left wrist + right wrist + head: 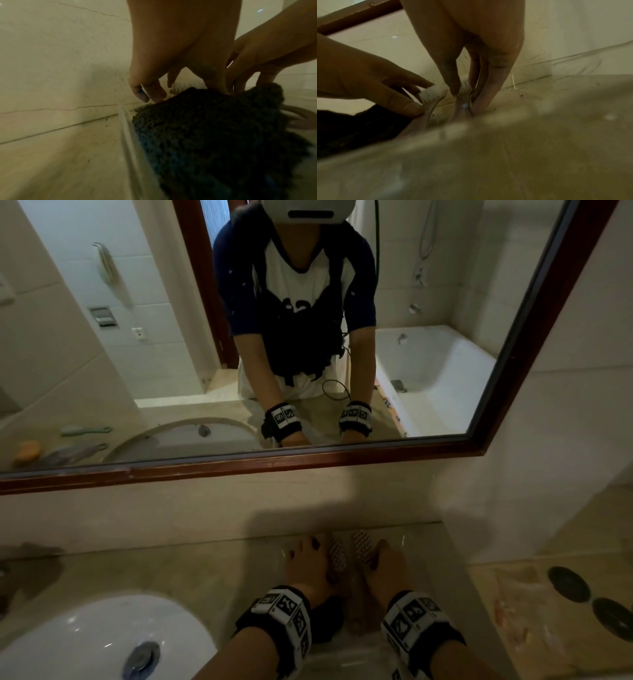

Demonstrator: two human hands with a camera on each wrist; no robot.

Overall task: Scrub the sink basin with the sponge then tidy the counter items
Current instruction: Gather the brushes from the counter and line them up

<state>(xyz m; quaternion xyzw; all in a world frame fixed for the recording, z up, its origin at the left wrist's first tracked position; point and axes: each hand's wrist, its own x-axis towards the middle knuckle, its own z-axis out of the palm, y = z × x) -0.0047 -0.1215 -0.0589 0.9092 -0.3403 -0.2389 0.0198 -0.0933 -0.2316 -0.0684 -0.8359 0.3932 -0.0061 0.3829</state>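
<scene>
Head view: I lean over a beige counter (191, 570) under a wood-framed mirror (308, 463). The white sink basin (85, 635) sits at lower left, well apart from my hands, with no sponge in it. My left hand (308, 563) and right hand (387, 566) reach side by side into a clear tray (424, 546) at the back wall, each at 1 of 2 brushes (346, 549). The mirror shows an orange sponge (29, 450) lying on the counter left of the basin.

Left wrist view: my left fingers (150, 92) curl down beside a dark fuzzy cloth (214, 135) inside the tray.

Right wrist view: my right fingertips (453, 86) pinch 1 white-bristled brush head (465, 83); my left thumb and finger pinch the other (433, 93).

I judge that I am at the tidying stage; whether the basin has been scrubbed, I cannot tell.
</scene>
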